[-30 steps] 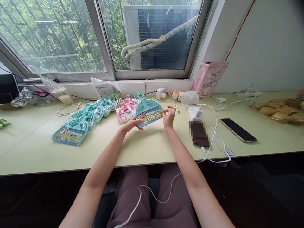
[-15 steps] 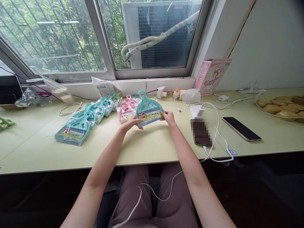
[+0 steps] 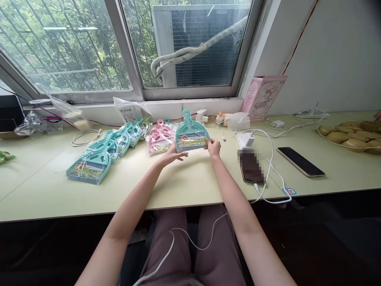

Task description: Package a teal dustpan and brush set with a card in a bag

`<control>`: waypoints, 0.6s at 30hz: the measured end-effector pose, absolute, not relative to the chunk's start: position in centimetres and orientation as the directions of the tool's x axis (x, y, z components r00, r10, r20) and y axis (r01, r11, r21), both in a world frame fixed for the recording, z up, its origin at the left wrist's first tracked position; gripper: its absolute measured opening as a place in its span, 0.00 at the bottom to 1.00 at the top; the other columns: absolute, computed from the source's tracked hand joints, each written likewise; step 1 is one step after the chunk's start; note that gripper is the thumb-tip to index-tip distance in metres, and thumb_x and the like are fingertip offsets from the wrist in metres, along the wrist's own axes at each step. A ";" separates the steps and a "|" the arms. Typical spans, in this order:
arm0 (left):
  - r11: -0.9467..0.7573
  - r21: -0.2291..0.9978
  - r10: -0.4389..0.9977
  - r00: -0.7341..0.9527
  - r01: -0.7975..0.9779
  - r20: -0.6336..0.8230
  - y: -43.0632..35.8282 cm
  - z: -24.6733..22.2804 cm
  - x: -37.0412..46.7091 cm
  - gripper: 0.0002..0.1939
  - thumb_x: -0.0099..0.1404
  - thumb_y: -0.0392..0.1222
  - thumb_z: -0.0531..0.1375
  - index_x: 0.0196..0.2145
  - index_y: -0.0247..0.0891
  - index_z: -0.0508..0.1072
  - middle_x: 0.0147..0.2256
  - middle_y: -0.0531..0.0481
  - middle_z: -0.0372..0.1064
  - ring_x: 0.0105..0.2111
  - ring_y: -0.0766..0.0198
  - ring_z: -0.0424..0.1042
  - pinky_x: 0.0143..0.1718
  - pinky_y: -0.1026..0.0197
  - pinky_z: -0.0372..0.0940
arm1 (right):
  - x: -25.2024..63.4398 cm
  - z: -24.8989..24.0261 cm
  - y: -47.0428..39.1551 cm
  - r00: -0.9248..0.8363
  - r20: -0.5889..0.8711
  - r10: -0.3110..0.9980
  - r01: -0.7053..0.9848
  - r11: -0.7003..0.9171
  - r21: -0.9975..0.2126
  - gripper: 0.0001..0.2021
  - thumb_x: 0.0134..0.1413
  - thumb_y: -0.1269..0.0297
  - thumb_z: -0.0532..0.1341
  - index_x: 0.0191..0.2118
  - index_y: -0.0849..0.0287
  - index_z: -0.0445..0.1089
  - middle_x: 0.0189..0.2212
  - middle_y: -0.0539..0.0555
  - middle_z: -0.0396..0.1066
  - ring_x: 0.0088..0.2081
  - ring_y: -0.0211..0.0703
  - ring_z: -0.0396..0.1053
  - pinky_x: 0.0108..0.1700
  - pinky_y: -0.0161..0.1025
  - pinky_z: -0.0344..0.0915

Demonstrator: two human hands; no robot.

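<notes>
A teal mini dustpan and brush set (image 3: 192, 137) in clear wrap, with a printed card across its lower part, is held up just above the table, handle pointing to the window. My right hand (image 3: 213, 148) pinches its lower right corner. At the lower left corner is my left hand (image 3: 173, 155), its fingers stretched out beneath the bottom edge; whether it touches the wrap I cannot tell. Pink wrapped dustpan sets (image 3: 160, 139) lie just left of it. Farther left, several teal wrapped sets (image 3: 91, 165) overlap in a slanting row.
On the right are a charging phone (image 3: 251, 169), a white cable (image 3: 272, 159), another phone (image 3: 301, 162) and a tray of brownish rounded items (image 3: 341, 138). A pink box (image 3: 263, 98) stands by the wall. Clear plastic bags (image 3: 131, 110) and wires lie along the window sill.
The dustpan set has moved slightly right and up, turning more upright. My left thumb has come off its front, and the left fingers have straightened below it. My right hand keeps its hold.
</notes>
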State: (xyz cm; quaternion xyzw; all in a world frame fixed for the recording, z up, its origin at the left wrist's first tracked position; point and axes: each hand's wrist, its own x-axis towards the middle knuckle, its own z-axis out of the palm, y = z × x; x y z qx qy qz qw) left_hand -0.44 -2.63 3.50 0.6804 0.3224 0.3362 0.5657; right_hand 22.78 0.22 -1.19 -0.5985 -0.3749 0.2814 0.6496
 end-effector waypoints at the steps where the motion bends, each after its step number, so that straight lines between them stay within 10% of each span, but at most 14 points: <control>1: -0.147 0.986 0.842 0.533 0.081 0.082 -2.7 3.4 -0.3 0.44 0.54 0.47 0.70 0.64 0.41 0.56 0.52 0.36 0.69 0.42 0.56 0.77 0.37 0.62 0.72 | 22.7 -1.1 0.1 0.555 0.171 0.814 0.116 0.128 -0.985 0.12 0.53 0.58 0.64 0.24 0.59 0.70 0.19 0.47 0.69 0.14 0.34 0.67 0.17 0.30 0.60; 18: -0.066 0.994 0.995 0.075 -0.087 0.073 -0.5 1.1 0.3 0.16 0.70 0.45 0.54 0.52 0.37 0.63 0.48 0.40 0.72 0.27 0.64 0.76 0.25 0.63 0.72 | 20.2 -0.6 -0.8 0.373 0.221 0.901 0.175 0.166 -0.971 0.12 0.59 0.59 0.61 0.28 0.59 0.65 0.26 0.49 0.71 0.16 0.34 0.70 0.16 0.29 0.63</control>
